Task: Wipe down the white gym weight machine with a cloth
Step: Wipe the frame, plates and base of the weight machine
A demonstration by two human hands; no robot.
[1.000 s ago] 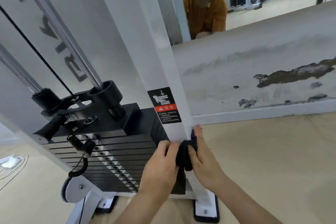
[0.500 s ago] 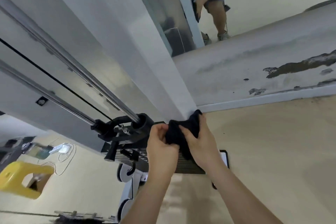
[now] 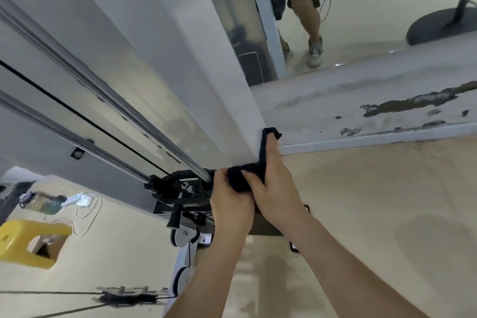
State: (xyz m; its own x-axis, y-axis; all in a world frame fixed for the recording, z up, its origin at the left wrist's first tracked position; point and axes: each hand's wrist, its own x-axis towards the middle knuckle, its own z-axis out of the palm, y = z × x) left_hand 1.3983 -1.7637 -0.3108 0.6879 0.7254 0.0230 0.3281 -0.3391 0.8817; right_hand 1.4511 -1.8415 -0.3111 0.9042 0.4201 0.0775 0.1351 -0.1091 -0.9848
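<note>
Wiping stroke: both hands and the cloth (image 3: 242, 178) now sit level with the black carriage (image 3: 180, 186) atop the weight stack (image 3: 265, 224). A second ago they were lower, under the post's warning sticker.
Viewpoint: the head has risen too; the mirror (image 3: 361, 8) shows legs where it showed a torso.
Meaning for task: the lower stretch of the white post (image 3: 206, 85) looks covered, and the long run above is probably still to do.
Left hand (image 3: 229, 204): fingers curled, gripping the bunched lower end of the cloth.
Right hand (image 3: 273, 188): thumb pinching the wad, fingers laid along the post's right edge and pressing the cloth on it.
Cloth location: wrapped on the post's near corner, between the two hands.
Cloth axis: a dark strip runs from the wad up the edge, its tip folded over the right fingertips.
Post axis: upright, receding from the hands toward the upper left, parallel to the guide rods (image 3: 129, 121). The foot is hidden.
</note>
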